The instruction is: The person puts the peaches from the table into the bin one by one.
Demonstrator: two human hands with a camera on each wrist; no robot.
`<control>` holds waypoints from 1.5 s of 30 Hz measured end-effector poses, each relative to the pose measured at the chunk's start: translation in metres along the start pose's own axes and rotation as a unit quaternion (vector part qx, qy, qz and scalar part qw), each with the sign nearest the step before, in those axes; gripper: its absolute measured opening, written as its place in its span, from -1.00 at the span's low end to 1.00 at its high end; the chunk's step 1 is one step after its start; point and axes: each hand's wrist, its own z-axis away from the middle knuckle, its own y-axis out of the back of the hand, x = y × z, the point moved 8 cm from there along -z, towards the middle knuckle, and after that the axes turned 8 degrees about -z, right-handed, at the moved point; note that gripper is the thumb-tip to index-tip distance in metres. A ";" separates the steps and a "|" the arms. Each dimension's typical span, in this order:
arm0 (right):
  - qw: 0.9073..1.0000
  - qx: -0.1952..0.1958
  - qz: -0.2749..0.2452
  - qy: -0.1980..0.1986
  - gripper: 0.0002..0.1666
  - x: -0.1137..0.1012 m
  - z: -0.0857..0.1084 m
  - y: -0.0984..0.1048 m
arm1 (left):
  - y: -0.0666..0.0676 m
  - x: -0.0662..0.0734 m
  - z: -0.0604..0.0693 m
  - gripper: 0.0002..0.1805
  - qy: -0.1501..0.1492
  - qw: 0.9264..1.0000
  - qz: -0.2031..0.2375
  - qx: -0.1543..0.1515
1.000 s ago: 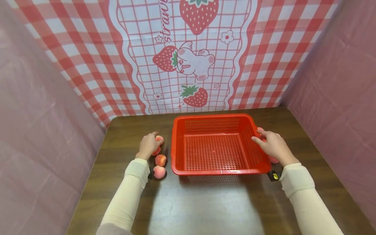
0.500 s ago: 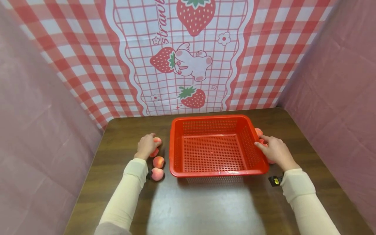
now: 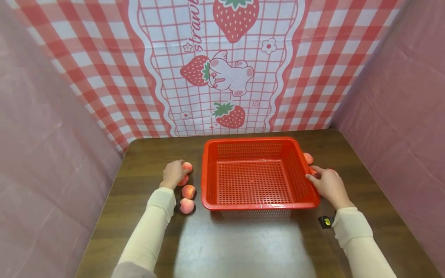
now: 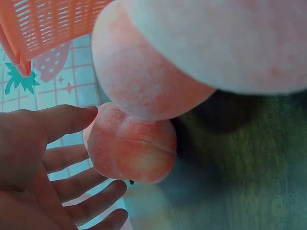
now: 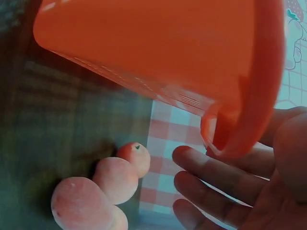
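Observation:
My left hand (image 3: 174, 173) is beside the upper two peaches of a line on the table's left. In the left wrist view its thumb reaches the side of a reddish peach (image 4: 134, 148), with the other fingers loosely extended behind it. My right hand (image 3: 328, 185) is at the right rim of a red plastic basket (image 3: 260, 205). In the right wrist view its fingers (image 5: 216, 177) are extended beside the basket's rim and loop handle, and the thumb is partly hidden by the rim. Several peaches (image 5: 79, 203) lie below the basket's side there, apart from the fingers.
Lower in the left line are an orange peach (image 3: 189, 192) and a pink peach (image 3: 187, 206). Another peach (image 3: 308, 158) sits by the basket's right side. A strawberry-print checked cloth (image 3: 229, 69) hangs behind the brown wooden table (image 3: 139, 224); pink curtains (image 3: 399, 96) flank it.
My right hand has moved down along the basket's right rim, its thumb and fingers drawing closer together. The left hand has stayed by the same peaches. The head view has shifted slightly.

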 end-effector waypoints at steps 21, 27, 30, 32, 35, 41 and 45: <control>0.998 0.054 -0.032 -0.029 -0.47 0.011 0.012 -0.007 | -0.006 -0.003 -0.002 -0.56 -0.009 1.000 0.001 0.023; 0.997 0.064 -0.031 -0.035 -0.43 0.011 0.011 -0.007 | -0.004 -0.005 -0.004 -0.59 -0.006 1.000 0.007 0.030; 0.997 0.062 -0.033 -0.035 -0.41 0.010 0.011 -0.006 | -0.002 -0.005 -0.006 -0.62 -0.005 0.999 0.010 0.035; 0.997 0.061 -0.034 -0.034 -0.39 0.009 0.010 -0.005 | -0.001 -0.005 -0.006 -0.63 -0.006 0.999 0.011 0.037; 0.997 0.063 -0.031 -0.032 -0.39 0.010 0.011 -0.005 | -0.001 -0.004 -0.008 -0.66 -0.010 0.999 0.011 0.037; 0.997 0.072 -0.030 -0.025 -0.39 0.010 0.013 -0.005 | 0.002 -0.003 -0.010 -0.71 -0.011 0.999 0.010 0.037; 0.996 0.079 -0.030 -0.025 -0.38 0.010 0.014 -0.004 | 0.003 -0.002 -0.011 -0.70 -0.010 0.999 0.010 0.036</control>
